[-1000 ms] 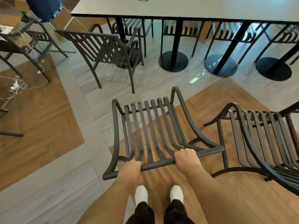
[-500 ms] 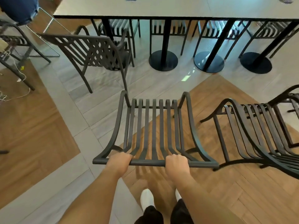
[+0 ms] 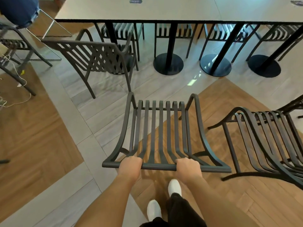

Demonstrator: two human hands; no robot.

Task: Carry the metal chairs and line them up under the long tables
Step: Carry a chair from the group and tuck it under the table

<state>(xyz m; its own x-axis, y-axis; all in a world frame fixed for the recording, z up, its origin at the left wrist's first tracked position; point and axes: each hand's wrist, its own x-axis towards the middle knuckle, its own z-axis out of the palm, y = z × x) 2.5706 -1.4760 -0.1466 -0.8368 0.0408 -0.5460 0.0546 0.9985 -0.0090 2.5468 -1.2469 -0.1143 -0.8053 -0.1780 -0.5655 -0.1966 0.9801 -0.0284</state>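
Note:
A dark metal slatted chair [image 3: 161,128] is right in front of me, its seat pointing at the long table [image 3: 164,10]. My left hand [image 3: 130,166] grips the top rail of its backrest left of centre. My right hand [image 3: 188,167] grips the same rail right of centre. Another metal chair [image 3: 95,59] stands at the table's left end, angled. A stack of the same chairs [image 3: 265,143] stands on the wooden floor to my right. Several chairs [image 3: 173,30] sit tucked under the table's far side.
Black pedestal table bases [image 3: 168,63] stand in a row under the table. At the far left stand other chair legs [image 3: 24,63], loose white cables [image 3: 16,79] on the floor, and a person in blue denim [image 3: 19,10]. My white shoes [image 3: 174,187] are below the chair.
The chair I hold has swung round to face the table squarely and has come closer to it. My feet have stepped forward; both hands keep their grip on the rail.

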